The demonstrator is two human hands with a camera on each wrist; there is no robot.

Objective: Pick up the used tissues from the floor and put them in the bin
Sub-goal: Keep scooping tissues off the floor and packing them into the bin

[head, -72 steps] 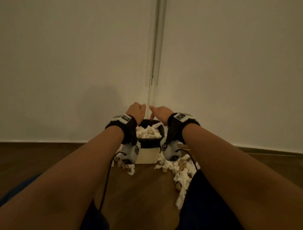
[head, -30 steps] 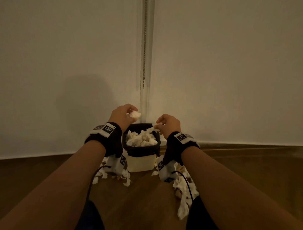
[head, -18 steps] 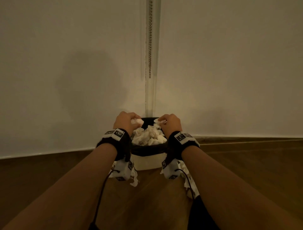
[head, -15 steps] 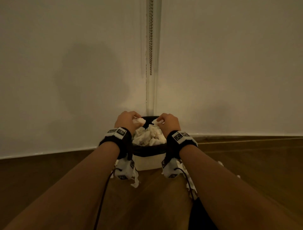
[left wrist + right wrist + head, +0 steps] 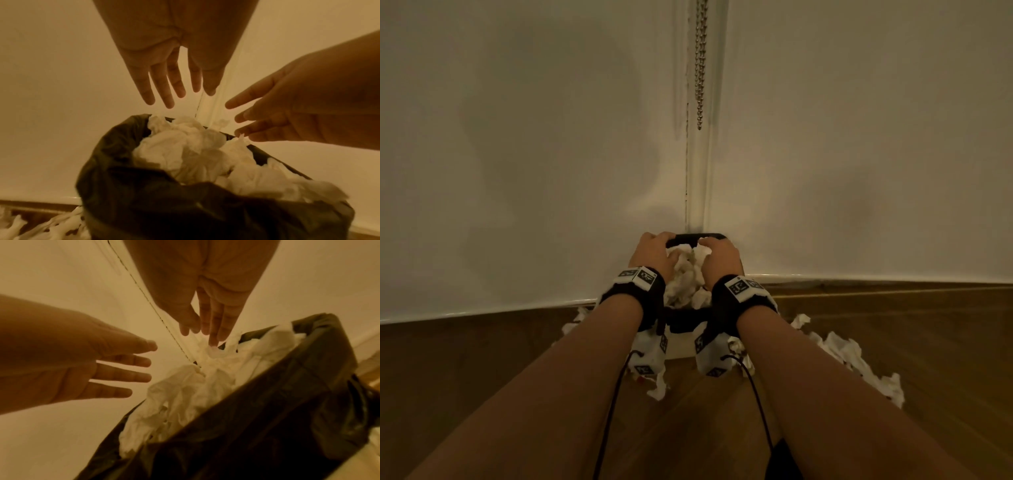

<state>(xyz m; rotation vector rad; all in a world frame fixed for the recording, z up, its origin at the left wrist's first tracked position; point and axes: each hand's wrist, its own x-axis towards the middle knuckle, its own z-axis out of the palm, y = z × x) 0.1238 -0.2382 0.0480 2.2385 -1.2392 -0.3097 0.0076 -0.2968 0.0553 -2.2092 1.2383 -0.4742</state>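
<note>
A small white bin [image 5: 681, 347] with a black liner [image 5: 144, 203] stands against the wall, heaped with crumpled white tissues [image 5: 686, 277]. Both hands hover over its mouth. My left hand [image 5: 652, 251] has its fingers [image 5: 164, 91] spread straight above the heap [image 5: 191, 146] and holds nothing. My right hand [image 5: 722, 258] is also open, its fingertips [image 5: 213, 339] touching the top tissue [image 5: 213, 353] in the bin. More tissues [image 5: 859, 363] lie on the floor to the right of the bin, and a few [image 5: 657, 390] at its left front.
White wall panels [image 5: 517, 171] rise right behind the bin, with a bead chain [image 5: 700, 68] hanging above it. Brown wooden floor [image 5: 465, 377] spreads to both sides. Black cables [image 5: 616, 404] run from the wrist cameras along my forearms.
Both hands held tissue pieces over the bin half a second ago. Their fingers are now spread and the pieces lie on the heap.
</note>
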